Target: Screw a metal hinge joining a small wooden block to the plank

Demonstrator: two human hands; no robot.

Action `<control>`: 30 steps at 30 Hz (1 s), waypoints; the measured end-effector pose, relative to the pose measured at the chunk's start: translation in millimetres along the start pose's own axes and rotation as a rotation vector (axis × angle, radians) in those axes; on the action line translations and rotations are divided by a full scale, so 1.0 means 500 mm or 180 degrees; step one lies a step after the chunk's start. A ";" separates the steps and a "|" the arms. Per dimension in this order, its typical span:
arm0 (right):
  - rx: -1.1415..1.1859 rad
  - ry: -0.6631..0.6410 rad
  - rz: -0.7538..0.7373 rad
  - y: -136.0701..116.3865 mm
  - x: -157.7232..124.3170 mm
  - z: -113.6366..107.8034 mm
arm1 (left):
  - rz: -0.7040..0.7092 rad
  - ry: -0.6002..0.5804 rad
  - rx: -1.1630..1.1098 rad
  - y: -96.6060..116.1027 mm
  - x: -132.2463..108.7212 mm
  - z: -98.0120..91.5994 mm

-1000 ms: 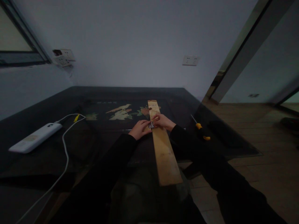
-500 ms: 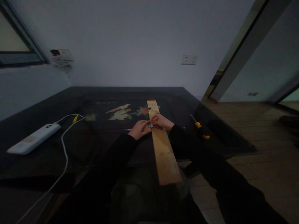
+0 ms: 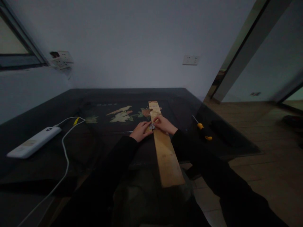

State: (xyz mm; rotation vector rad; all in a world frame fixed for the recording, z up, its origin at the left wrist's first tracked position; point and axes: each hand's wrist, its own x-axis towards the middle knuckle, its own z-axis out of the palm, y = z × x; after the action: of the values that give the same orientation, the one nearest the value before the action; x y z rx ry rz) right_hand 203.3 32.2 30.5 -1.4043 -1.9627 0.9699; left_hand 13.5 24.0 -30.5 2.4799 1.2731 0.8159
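Note:
A long wooden board (image 3: 166, 154) lies lengthwise in front of me, its near end jutting past the table's front edge. On the board's left edge sits a small shiny metal piece that looks like a hinge (image 3: 152, 126). My left hand (image 3: 140, 131) is closed around the hinge's left side, thumb near and fingers far. Over the board, my right hand (image 3: 165, 124) pinches with thumb and forefinger right above the hinge; whatever is in the pinch is too small to make out. To the right lies a screwdriver (image 3: 201, 126) with a yellow and black handle.
The dark table (image 3: 94, 94) has a bird and flower picture on its top. A white power strip (image 3: 34, 143) lies at the left, with a white cable (image 3: 65, 151) carrying a yellow tag. Wall sockets (image 3: 190, 60) are behind the table.
My right fingers have shifted slightly at the hinge, so more of its metal shows. The view has moved very slightly; the board and my left hand stay in place.

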 end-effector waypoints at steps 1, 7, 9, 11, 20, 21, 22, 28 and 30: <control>-0.0235 0.0168 -0.0168 0.002 -0.010 -0.003 | 0.0003 0.0015 -0.0010 -0.001 -0.001 0.001; -0.1269 0.0761 -0.0738 -0.006 -0.165 -0.012 | -0.0063 0.0017 -0.0058 0.005 -0.003 -0.002; -0.1481 0.0718 -0.0563 -0.014 -0.240 -0.003 | -0.0080 0.0002 -0.0072 0.008 -0.003 -0.005; -0.1613 0.0690 -0.0348 -0.020 -0.306 0.014 | -0.0098 -0.0006 -0.0088 0.011 -0.002 -0.009; -0.1788 0.0645 0.0123 -0.040 -0.347 0.083 | -0.0076 -0.0031 -0.0182 0.010 -0.001 -0.013; -0.1833 0.0668 0.0129 -0.040 -0.341 0.086 | -0.0068 -0.0027 -0.0195 0.009 -0.002 -0.012; -0.1887 0.0676 0.0137 -0.040 -0.336 0.089 | -0.0063 -0.0028 -0.0206 0.007 -0.002 -0.012; -0.2086 0.0601 0.0214 -0.039 -0.329 0.097 | -0.0105 -0.0077 -0.0210 -0.006 -0.005 -0.018; -0.2072 0.0587 0.0193 -0.040 -0.328 0.097 | -0.0131 -0.0088 -0.0182 -0.010 -0.006 -0.021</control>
State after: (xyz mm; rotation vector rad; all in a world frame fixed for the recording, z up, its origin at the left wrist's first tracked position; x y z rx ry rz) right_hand 206.9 -139.2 14.9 -1.8193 -2.1970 0.1948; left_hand 2.5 24.2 -25.3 2.4041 1.2688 0.7939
